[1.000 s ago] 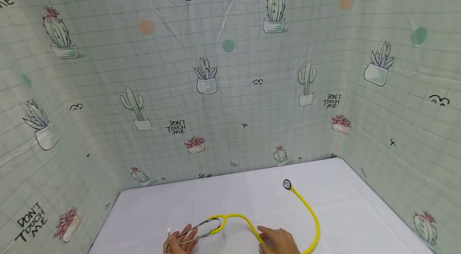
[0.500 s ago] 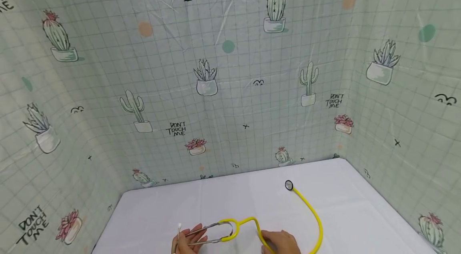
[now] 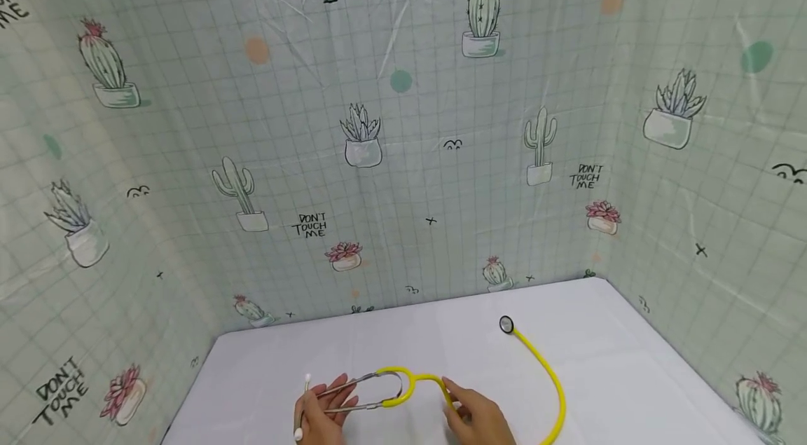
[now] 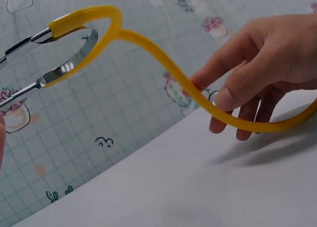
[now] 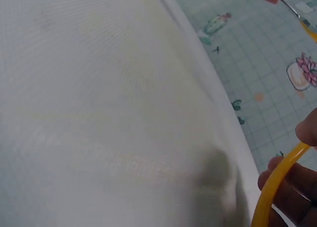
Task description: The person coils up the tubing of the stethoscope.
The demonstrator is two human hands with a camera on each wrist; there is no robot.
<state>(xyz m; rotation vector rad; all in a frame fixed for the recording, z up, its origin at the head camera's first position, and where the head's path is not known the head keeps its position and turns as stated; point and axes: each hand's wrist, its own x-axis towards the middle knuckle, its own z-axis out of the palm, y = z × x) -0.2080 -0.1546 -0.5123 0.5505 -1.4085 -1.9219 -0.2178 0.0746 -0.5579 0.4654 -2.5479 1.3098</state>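
Observation:
A yellow stethoscope (image 3: 555, 382) with metal ear tubes (image 3: 353, 406) spans the front of the table. My left hand (image 3: 323, 415) grips those ear tubes near their white tips, above the tabletop in the head view. Farther right, my right hand (image 3: 477, 417) pinches the tubing just past the Y-shaped fork (image 3: 411, 380). In the left wrist view, the right thumb and fingers (image 4: 230, 96) meet the yellow tube (image 4: 166, 61), which sags beyond them. The round chest piece (image 3: 506, 324) lies on the table at the tube's far end. The right wrist view shows only part of the holding fingers (image 5: 297, 187).
A white-covered table (image 3: 403, 336) lies below my hands. Cloth walls (image 3: 403, 172) printed with cacti and a grid stand behind it and on both sides.
The ear tubes and fork, held in my left hand, shifted right and then rose slightly. My right hand has moved up along with the tubing, nearer the fork. The chest piece stays on the table.

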